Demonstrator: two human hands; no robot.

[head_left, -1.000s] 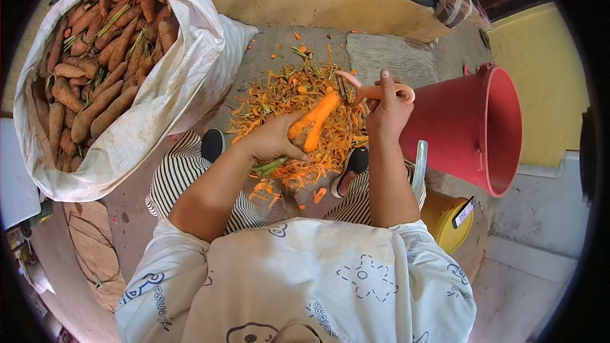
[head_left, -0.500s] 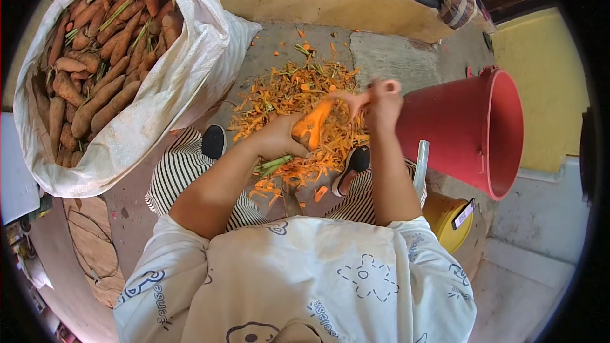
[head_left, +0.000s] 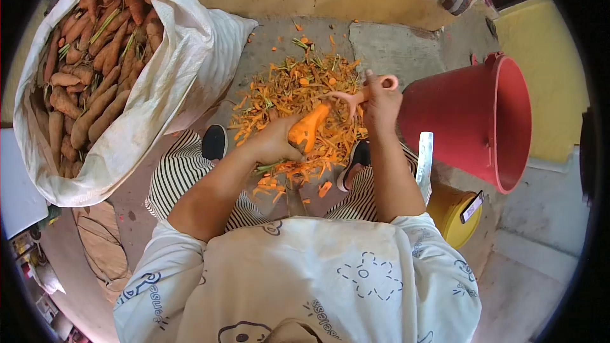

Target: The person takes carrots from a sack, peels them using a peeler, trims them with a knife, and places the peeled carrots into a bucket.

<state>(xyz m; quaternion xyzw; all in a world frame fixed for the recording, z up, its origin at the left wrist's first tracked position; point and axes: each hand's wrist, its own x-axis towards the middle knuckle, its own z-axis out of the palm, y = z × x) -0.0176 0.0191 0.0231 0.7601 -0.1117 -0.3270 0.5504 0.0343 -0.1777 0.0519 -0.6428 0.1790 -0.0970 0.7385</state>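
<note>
In the head view, the left hand has its grip wrapped around the thick end of an orange, peeled carrot, fingers closed on it, with the narrow end pointing up and away from the person. Green carrot stems show just below that hand. The right hand has its grip closed round the handle of a pink peeler, whose forked head is right by the carrot's narrow end; whether the blade touches it, I cannot tell.

The carrot is held above a heap of peelings on the floor, between the two shoes. An open white sack of unpeeled carrots is at the left, a red bucket at the right, and a yellow bucket nearer the person, with a phone at its rim.

The likeliest trouble, I judge, is the carrot twisting in the left grip, since a freshly bared surface tends to be wet and slick. A stroke running too far toward the thick end could nick the left fingers, and a loose grip could drop the carrot into the peelings.
</note>
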